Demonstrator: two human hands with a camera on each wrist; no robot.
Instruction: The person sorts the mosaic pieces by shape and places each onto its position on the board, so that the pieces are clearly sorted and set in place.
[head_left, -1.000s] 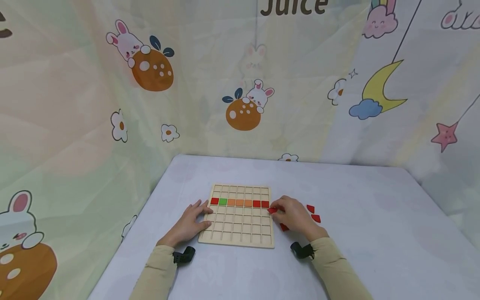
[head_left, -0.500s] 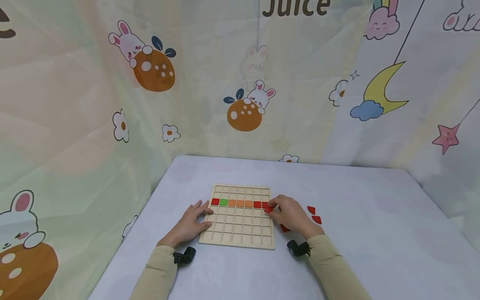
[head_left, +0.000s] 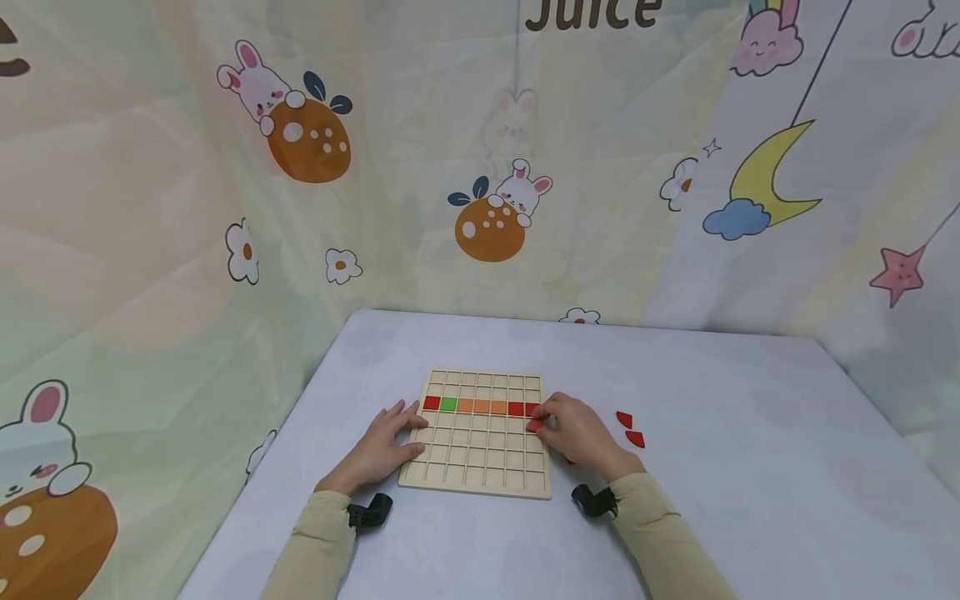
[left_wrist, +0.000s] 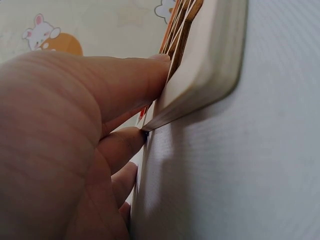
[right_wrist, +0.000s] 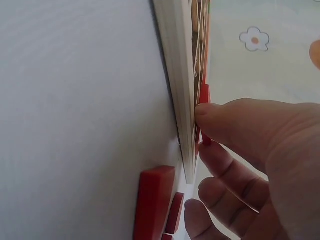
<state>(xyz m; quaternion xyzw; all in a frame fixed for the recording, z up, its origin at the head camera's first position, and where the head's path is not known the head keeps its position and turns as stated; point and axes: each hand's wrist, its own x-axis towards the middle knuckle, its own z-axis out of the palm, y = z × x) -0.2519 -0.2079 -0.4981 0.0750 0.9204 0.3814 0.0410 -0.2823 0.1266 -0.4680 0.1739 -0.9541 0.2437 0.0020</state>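
A square wooden grid board lies on the table. One row across it holds a red tile at the left, a green tile, orange tiles, then red tiles at the right. My left hand rests at the board's left edge with fingers spread, and the thumb touches the top near the rim. Between thumb and fingers, my right hand pinches a red wooden tile over a right-column cell just below the filled row. My fingers partly cover this tile.
To the right of the board lie loose red pieces with a curved side. Another red block lies close beside the board, mostly hidden behind my right hand in the head view. A printed cloth hangs behind the table.
My right hand has moved slightly left, bringing the red tile from the board's right edge to over the right column. The left hand has stayed in place.
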